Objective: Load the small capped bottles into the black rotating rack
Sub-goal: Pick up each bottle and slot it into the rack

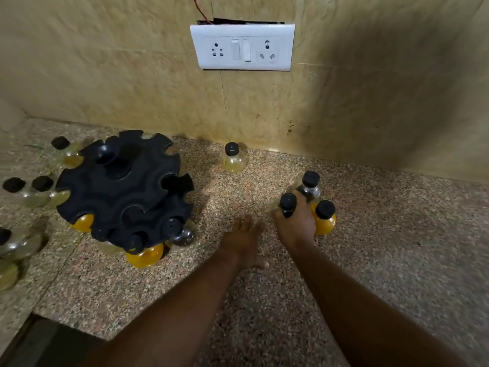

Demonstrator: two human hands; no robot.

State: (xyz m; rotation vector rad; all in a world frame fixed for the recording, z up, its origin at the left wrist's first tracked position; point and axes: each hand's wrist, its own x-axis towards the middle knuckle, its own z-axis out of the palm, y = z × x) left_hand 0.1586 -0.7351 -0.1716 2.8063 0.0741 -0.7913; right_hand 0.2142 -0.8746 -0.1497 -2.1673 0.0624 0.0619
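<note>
Right hand (296, 223) clenched around a small black-capped bottle (288, 205) on the speckled granite countertop (383, 247), touching a clear capped bottle (309, 186) and an orange-filled capped bottle (325, 217). Left hand (244, 241) released, fingers spread, resting flat on the counter between that cluster and the black round slotted plastic rack (124, 189). Rack partly loaded, orange and clear bottles hanging at its near rim. One pale bottle (233, 158) stood alone by the tiled wall, below the white switchboard (242, 47); more loose bottles (29, 192) left of the rack.
</note>
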